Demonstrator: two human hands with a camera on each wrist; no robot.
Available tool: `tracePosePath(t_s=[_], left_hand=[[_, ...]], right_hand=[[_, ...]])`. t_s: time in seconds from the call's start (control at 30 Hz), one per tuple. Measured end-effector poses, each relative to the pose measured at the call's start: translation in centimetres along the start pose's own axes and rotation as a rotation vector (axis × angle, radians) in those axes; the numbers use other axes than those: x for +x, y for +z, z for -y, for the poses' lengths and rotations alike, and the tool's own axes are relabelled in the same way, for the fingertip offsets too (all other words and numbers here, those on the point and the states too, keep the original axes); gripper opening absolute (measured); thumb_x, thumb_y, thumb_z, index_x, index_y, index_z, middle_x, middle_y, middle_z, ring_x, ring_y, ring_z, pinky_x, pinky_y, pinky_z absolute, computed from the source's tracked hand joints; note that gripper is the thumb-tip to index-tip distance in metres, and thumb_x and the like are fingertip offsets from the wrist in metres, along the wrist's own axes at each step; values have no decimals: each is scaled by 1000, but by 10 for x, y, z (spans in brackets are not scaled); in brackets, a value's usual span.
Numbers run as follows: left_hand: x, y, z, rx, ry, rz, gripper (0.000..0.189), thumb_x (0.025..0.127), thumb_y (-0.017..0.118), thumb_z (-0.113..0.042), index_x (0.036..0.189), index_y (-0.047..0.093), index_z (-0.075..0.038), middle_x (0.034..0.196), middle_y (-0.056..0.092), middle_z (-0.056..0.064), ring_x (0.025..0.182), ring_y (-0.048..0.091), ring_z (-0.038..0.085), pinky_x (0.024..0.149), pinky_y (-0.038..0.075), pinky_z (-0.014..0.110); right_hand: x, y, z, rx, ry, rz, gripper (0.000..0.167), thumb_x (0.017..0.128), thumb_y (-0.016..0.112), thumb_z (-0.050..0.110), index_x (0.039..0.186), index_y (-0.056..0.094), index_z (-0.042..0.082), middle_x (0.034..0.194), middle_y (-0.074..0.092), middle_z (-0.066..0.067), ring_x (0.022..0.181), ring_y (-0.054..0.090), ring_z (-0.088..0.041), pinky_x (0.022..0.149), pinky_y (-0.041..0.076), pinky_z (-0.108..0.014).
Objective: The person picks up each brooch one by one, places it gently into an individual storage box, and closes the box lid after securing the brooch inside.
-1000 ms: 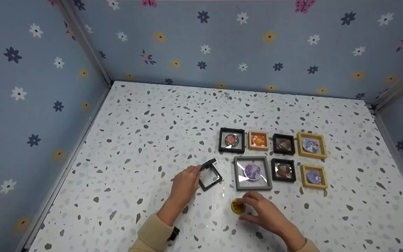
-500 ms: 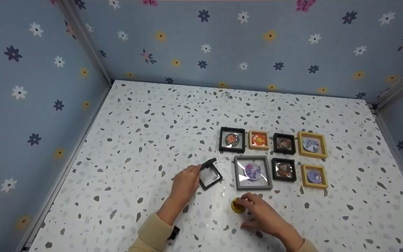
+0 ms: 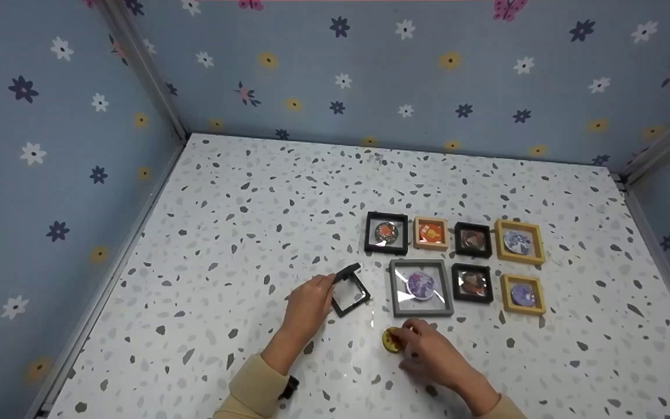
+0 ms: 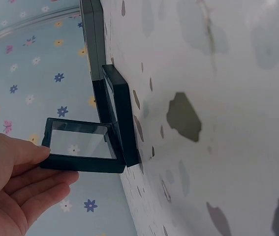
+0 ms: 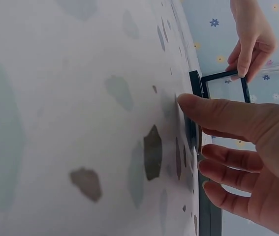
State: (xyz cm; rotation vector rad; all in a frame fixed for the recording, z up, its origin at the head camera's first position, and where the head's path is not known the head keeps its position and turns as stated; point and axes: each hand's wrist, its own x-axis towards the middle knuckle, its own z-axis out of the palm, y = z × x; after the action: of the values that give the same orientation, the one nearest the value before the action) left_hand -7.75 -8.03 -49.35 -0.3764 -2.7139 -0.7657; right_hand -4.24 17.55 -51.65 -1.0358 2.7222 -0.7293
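Note:
My left hand (image 3: 307, 305) pinches the raised half of a small black hinged display frame (image 4: 85, 163), which has a clear film window. Its other half (image 3: 353, 306) rests on the table, opened out from the raised one. To the right, a round yellow badge (image 3: 391, 340) with a dark pattern lies near the large grey frame. The fingertips of my right hand (image 3: 437, 355) touch the badge's right edge, while the thumb stands apart from it. In the right wrist view the thumb (image 5: 223, 113) is stretched out and the fingers are loosely bent.
Right of centre stand two rows of framed round badges: a grey frame (image 3: 393, 291), black frames (image 3: 366, 234) (image 3: 456, 285), an orange frame (image 3: 431, 247) and yellow frames (image 3: 538, 244) (image 3: 524, 311). Flowered blue panels (image 3: 312, 70) enclose the speckled table (image 3: 242, 233).
The yellow badge has shifted slightly left and now looks a little tilted under my right fingers. My right thumb has moved a little. The left hand and black frame have stayed still.

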Motion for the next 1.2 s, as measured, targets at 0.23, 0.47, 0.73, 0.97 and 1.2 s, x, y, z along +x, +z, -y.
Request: tracePosePath(t_s=[0.23,0.47,0.73,0.97,1.2], left_hand=[[0,0,0,-1,-3,0,21,81,60,-3,101,62,4,89,65,12,79,63,22,66,51,28],[0,-2,0,0,23,-14,20,81,60,-3,99,62,5,87,64,12,77,63,22,65,51,28],[0,-1,0,14,31,-18,19,81,60,-3,99,63,4,87,64,12,76,63,22,64,51,28],[0,0,2,-2,41,-24,19,81,60,-3,98,62,5,86,64,13,76,63,23,65,51,29],[0,0,2,4,40,-29,19,81,60,-4,98,63,5,84,64,13,74,63,23,64,51,29]], right_hand=[[4,2,-1,-5,41,0,54,64,76,18,113,58,5,96,49,-3,76,47,-10,65,46,-25],[7,3,-1,-14,49,0,50,65,76,19,110,59,5,96,49,-2,78,49,-11,67,46,-28],[12,3,2,-33,90,1,42,65,76,20,102,61,8,94,51,-1,78,51,-12,67,47,-29],[17,6,3,-48,108,4,41,65,76,21,98,59,5,94,52,-4,79,52,-15,68,47,-32],[22,8,0,8,123,6,37,65,73,18,93,56,3,85,50,-2,74,50,-14,65,46,-30]])
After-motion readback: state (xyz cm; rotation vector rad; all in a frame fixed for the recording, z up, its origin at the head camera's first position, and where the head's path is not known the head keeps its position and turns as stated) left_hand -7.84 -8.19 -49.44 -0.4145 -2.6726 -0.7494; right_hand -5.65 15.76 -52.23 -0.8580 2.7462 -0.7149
